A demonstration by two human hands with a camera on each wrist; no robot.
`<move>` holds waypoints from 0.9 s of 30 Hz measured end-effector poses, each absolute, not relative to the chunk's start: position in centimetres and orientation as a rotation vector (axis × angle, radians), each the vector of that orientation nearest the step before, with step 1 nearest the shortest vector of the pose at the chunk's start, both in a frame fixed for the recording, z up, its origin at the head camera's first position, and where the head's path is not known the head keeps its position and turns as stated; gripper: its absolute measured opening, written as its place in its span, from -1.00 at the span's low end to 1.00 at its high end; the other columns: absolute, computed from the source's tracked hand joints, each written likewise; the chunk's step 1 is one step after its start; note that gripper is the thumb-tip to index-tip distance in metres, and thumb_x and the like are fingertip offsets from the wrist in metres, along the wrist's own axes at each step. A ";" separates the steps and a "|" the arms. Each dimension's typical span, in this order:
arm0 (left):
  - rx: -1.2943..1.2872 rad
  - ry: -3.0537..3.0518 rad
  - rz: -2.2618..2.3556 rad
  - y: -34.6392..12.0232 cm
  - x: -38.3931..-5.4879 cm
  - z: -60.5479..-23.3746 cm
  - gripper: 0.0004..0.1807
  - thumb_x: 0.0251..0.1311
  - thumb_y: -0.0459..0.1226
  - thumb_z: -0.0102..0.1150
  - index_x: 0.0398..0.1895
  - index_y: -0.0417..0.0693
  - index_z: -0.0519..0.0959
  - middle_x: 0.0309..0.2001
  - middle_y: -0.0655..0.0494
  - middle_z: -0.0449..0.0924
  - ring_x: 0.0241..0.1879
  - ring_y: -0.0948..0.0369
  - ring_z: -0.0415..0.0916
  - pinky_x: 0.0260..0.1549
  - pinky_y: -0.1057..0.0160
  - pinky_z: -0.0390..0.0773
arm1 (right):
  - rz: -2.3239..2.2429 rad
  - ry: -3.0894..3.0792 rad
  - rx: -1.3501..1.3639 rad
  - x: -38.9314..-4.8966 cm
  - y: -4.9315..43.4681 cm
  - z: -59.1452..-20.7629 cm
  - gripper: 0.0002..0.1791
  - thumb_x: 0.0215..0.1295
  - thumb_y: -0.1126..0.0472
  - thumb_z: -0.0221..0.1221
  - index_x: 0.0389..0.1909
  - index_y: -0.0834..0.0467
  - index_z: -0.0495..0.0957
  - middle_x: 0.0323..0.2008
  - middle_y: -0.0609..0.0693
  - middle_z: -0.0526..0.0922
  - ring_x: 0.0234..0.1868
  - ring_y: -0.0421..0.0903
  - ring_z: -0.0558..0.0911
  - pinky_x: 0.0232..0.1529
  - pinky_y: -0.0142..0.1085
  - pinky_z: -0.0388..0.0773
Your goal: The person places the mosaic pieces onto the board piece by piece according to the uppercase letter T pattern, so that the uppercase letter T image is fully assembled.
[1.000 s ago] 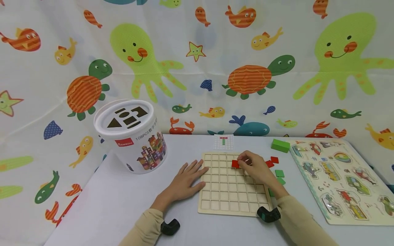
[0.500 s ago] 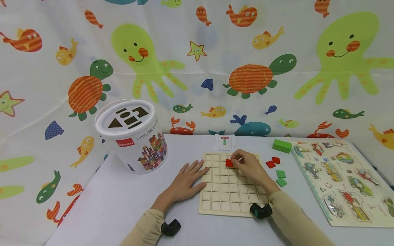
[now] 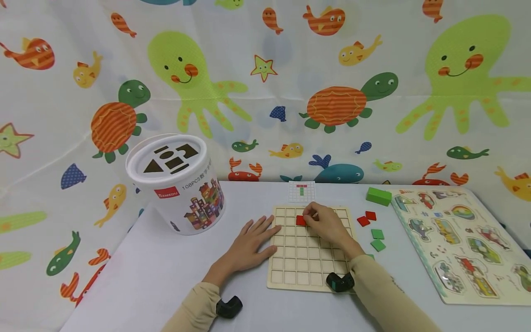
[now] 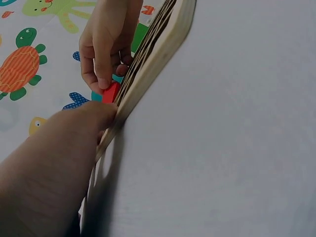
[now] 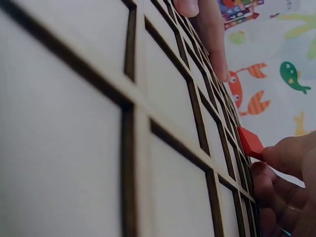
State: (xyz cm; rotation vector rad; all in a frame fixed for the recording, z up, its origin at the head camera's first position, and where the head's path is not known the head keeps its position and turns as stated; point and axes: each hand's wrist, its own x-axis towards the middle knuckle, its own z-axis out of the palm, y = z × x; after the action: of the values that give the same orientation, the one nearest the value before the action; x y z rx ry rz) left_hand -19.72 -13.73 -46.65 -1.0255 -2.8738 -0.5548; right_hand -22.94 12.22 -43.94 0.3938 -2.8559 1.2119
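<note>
A red square tile is pinched between the thumb and fingers of my right hand, over the upper middle of a wooden grid board. In the right wrist view the red tile stands tilted, one edge at the board's surface. My left hand rests with spread fingers on the board's left edge. The left wrist view also has the tile at the board, below the right hand's fingers. Two red tiles and a few green tiles lie right of the board.
Behind the board lies a small card printed with a red and green T on a grid. A green block sits at the back right, beside a picture puzzle board. At the left stands a white bucket with shape holes.
My right hand has moved left across the board with the red tile, uncovering the loose tiles on the right. The left hand has stayed in place.
</note>
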 end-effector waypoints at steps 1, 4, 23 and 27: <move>-1.025 -2.874 -0.552 -13.7 -19.7 -46.6 -0.38 0.35 0.14 -0.17 0.44 0.27 0.14 0.51 0.13 -0.04 0.50 0.06 -0.12 0.43 -0.11 -0.11 | 1.210 -2.860 0.391 -23.0 12.2 -43.9 -0.93 0.30 0.20 0.14 -0.24 0.08 0.54 -0.32 -0.06 0.64 -0.35 -0.18 0.53 -0.27 -0.34 0.49; -1.029 -2.869 -0.556 -13.8 -19.7 -46.6 -0.38 0.35 0.14 -0.16 0.44 0.27 0.15 0.51 0.12 -0.03 0.50 0.06 -0.11 0.43 -0.11 -0.11 | 1.196 -2.875 0.393 -22.9 12.1 -43.9 -0.91 0.30 0.19 0.14 -0.22 0.08 0.55 -0.33 -0.07 0.63 -0.35 -0.17 0.52 -0.27 -0.33 0.47; -1.031 -2.837 -0.572 -13.8 -19.6 -46.6 -0.38 0.33 0.13 -0.13 0.43 0.25 0.18 0.50 0.11 0.00 0.49 0.03 -0.07 0.41 -0.14 -0.07 | 1.188 -2.895 0.450 -22.0 12.5 -43.6 -0.77 0.32 0.16 0.13 -0.06 0.10 0.59 -0.27 -0.08 0.61 -0.30 -0.17 0.50 -0.21 -0.31 0.47; -1.026 -2.854 -0.563 -13.8 -19.6 -46.5 -0.38 0.33 0.15 -0.15 0.43 0.27 0.17 0.50 0.12 -0.02 0.49 0.05 -0.09 0.42 -0.13 -0.08 | 1.234 -2.863 0.480 -21.7 13.7 -43.3 -0.79 0.35 0.17 0.10 -0.06 0.11 0.57 -0.21 -0.06 0.64 -0.26 -0.17 0.54 -0.17 -0.29 0.52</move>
State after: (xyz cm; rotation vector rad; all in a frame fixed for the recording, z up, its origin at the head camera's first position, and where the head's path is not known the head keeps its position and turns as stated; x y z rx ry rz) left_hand -19.64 -13.80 -46.52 -1.0262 -2.8544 -0.5629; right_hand -21.73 13.72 -43.34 0.4800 -2.8634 1.2339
